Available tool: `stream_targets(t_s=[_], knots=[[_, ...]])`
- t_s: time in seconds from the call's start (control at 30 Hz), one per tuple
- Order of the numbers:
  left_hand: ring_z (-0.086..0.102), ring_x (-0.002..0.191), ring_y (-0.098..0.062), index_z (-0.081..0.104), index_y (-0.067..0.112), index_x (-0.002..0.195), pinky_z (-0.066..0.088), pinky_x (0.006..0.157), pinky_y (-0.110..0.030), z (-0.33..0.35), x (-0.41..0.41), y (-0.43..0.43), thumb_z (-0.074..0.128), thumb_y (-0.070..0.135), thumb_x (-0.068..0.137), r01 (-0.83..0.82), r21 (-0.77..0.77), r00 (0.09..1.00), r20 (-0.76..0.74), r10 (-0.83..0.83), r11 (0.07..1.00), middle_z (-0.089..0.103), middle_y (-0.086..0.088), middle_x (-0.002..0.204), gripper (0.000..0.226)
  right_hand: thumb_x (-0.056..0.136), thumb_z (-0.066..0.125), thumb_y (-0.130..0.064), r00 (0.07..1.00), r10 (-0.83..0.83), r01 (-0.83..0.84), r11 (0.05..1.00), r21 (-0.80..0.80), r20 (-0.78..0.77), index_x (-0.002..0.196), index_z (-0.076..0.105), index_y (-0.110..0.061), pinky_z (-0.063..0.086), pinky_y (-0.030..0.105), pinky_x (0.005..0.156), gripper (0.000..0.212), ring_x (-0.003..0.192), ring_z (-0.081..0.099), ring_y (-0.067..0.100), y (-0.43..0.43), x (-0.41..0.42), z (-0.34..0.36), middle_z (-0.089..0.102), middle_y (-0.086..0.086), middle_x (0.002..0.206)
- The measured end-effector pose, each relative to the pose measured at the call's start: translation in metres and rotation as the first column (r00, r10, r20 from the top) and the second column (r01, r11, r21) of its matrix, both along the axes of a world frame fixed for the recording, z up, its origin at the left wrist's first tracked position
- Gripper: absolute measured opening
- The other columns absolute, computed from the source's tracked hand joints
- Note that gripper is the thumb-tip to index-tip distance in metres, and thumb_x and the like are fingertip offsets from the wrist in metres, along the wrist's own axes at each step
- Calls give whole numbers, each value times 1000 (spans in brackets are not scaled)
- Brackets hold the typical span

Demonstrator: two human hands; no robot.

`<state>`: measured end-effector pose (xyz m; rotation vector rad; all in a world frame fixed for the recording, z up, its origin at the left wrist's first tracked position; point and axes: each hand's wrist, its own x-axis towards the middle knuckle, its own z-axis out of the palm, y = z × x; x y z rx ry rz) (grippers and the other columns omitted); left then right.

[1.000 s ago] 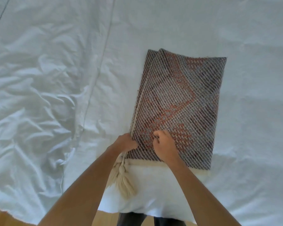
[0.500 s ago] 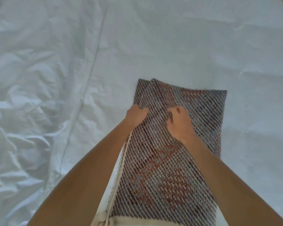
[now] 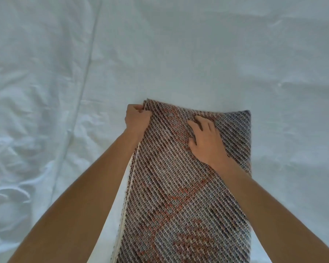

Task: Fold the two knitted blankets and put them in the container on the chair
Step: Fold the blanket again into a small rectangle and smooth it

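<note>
A knitted blanket (image 3: 188,196) with a brown, grey and rust diagonal pattern lies folded in a long rectangle on the white bed, running from the bottom edge up to mid-frame. My left hand (image 3: 136,117) is clenched on its far left corner, fingers curled around the edge. My right hand (image 3: 206,141) rests flat on top near the far end, fingers spread and pressing the fabric. A cream edging shows along the blanket's left side. No second blanket, container or chair is in view.
A white bedsheet (image 3: 179,54) fills the frame, smooth at the top and right. It is heavily wrinkled on the left (image 3: 27,149), with a seam line running down from the top left.
Both hands have moved from the blanket's near edge up to its far end. The left hand now grips the far left corner and the right hand has opened flat on top.
</note>
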<state>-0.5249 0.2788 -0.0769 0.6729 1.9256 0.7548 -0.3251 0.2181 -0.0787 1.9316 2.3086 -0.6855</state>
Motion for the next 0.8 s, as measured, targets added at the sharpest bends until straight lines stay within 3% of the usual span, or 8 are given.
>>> stream_targets(t_s=[0.13, 0.23, 0.37, 0.43, 0.5, 0.6, 0.73, 0.8], knots=[[52, 75, -4, 45, 21, 103, 41, 58, -21, -6, 9, 9, 64, 25, 82, 162, -17, 980, -118, -163, 987, 53, 9, 85, 29, 93, 46, -23, 998, -42, 49, 986, 157, -42, 136, 44, -14, 21, 46, 112, 44, 136, 27, 29, 1, 9, -2, 37, 12, 145], [50, 74, -5, 48, 19, 100, 38, 62, -21, -13, -3, 18, 62, 21, 83, 96, 41, 968, -237, -83, 995, 51, 10, 81, 22, 93, 49, -24, 987, -163, 155, 943, 294, 1, 129, 51, -9, 23, 47, 111, 40, 131, 35, 32, -1, 38, -4, 44, 14, 139], [49, 71, -8, 46, 16, 104, 36, 57, -22, -21, -1, 15, 60, 25, 87, 153, -31, 948, -279, -155, 988, 50, 7, 82, 24, 95, 44, -29, 974, -223, 213, 956, 202, 31, 137, 42, -7, 18, 47, 114, 47, 136, 28, 33, -4, 73, -13, 36, 15, 146], [48, 69, -5, 44, 18, 104, 34, 53, -21, -22, 2, 15, 59, 28, 87, 168, -29, 946, -278, -169, 985, 49, 8, 81, 25, 95, 45, -26, 974, -226, 226, 946, 233, -24, 138, 41, -7, 18, 45, 115, 47, 138, 26, 32, -1, 79, -14, 36, 14, 147], [50, 73, -7, 44, 19, 107, 39, 59, -23, -22, 0, 17, 60, 29, 85, 169, -29, 951, -257, -171, 985, 50, 7, 84, 29, 92, 46, -21, 951, -284, 305, 927, 217, -125, 139, 38, -9, 17, 44, 116, 50, 138, 25, 29, 10, 85, -10, 38, 12, 145], [54, 84, -14, 46, 18, 113, 46, 74, -31, -22, -5, 17, 63, 30, 84, 175, -18, 963, -206, -175, 984, 54, 2, 96, 37, 81, 54, -19, 935, -311, 328, 941, 80, -170, 128, 48, -15, 23, 42, 108, 48, 124, 38, 28, 33, 101, -2, 55, 7, 124], [53, 76, -10, 46, 19, 106, 40, 65, -24, -24, -5, 11, 61, 29, 87, 216, 27, 928, -316, -196, 976, 55, 3, 93, 26, 78, 57, -26, 984, -175, 172, 981, -92, -26, 89, 57, -22, 28, 40, 94, 12, 86, 49, 24, 51, 112, 12, 52, -7, 71], [51, 78, -15, 47, 16, 106, 39, 69, -28, -24, -1, 9, 59, 27, 89, 194, 35, 918, -360, -168, 980, 54, -1, 95, 24, 80, 55, -31, 977, -189, 197, 978, -71, 100, 85, 56, -18, 29, 41, 91, 14, 89, 51, 27, 50, 116, 11, 54, -2, 74]])
